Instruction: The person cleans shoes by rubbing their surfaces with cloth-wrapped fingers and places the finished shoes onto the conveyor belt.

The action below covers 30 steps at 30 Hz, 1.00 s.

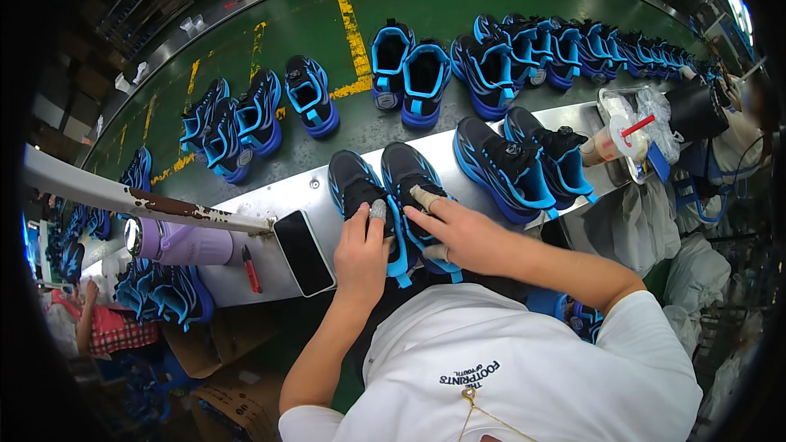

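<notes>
A pair of black sneakers with blue trim stands side by side on the metal ledge in front of me, toes pointing away. My left hand (363,252) is closed on the left sneaker (347,170), fingers over its lace area. My right hand (460,234) holds the right sneaker (403,163), with fingers across the laces and others low by the collar. Tan wraps cover some right-hand fingers, and a grey wrap covers one left-hand finger. The inner sides of both shoes are partly hidden by my hands. Another sneaker pair (499,168) stands just to the right.
Beyond the ledge, a green conveyor belt (311,20) carries several more sneakers (309,98). Left of my hands lie a phone (304,252), a red marker-like tool (251,268) and a purple bottle (190,243), under a chipped white bar (106,190). A cup with a red straw (610,146) stands right.
</notes>
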Each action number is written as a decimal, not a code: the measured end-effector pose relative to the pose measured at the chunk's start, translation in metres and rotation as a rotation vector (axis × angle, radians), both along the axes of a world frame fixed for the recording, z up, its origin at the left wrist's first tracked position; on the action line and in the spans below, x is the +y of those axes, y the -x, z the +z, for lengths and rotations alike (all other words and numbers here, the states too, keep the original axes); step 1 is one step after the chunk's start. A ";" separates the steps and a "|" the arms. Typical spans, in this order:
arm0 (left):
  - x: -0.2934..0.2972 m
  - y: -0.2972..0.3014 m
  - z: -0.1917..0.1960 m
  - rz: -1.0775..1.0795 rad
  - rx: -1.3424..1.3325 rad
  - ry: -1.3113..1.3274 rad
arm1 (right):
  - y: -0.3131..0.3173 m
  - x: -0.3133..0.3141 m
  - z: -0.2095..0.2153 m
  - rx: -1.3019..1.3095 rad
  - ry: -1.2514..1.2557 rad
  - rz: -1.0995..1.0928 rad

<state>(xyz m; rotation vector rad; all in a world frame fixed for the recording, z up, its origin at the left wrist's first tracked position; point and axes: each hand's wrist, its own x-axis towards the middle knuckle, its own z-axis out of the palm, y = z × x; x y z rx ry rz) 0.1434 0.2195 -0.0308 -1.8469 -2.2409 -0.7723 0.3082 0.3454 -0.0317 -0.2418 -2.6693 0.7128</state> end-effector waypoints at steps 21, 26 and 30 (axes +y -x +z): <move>0.014 0.014 0.022 -0.065 -0.686 0.114 | -0.006 0.040 0.033 -0.363 -0.058 -0.077; 0.015 0.012 0.021 0.055 -0.632 0.039 | -0.001 0.051 0.032 -0.271 0.257 0.052; 0.009 0.021 0.015 -0.029 -0.719 0.150 | -0.001 0.042 0.034 -0.318 0.136 -0.053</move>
